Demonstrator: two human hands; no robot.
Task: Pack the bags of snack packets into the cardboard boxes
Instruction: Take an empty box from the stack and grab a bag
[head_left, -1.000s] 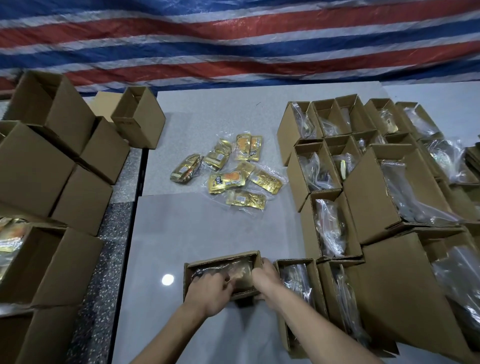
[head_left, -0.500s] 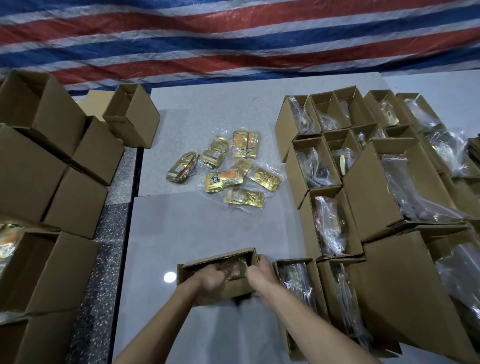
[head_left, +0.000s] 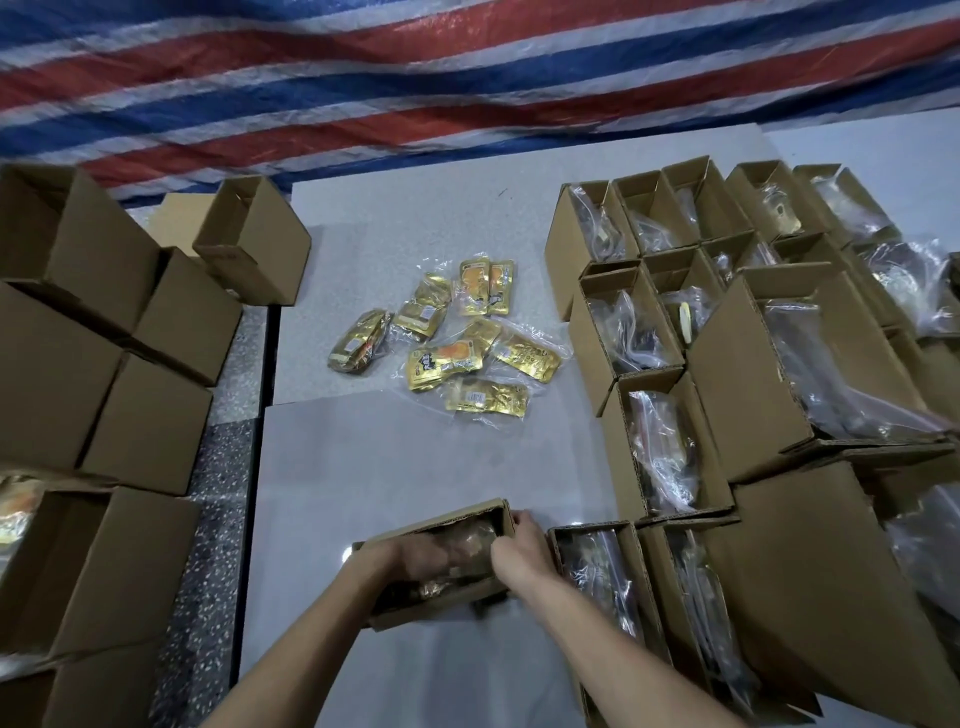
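Snack bag (head_left: 465, 545) sinks deeper into the six-o'clock cardboard box (head_left: 441, 605), now tilted; left hand (head_left: 415, 558) seemingly presses it, right hand (head_left: 522, 545) grips the rim.

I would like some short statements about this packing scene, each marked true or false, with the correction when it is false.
1. Both hands are at the small cardboard box nearest the camera. True: left hand, right hand.
2. Loose gold snack packets lie on the grey table. True.
3. The boxes on the right are sealed with tape. False: they stand open, with clear bags inside.
4. The sheet behind the table is plain green. False: the tarpaulin is striped red, white and blue.
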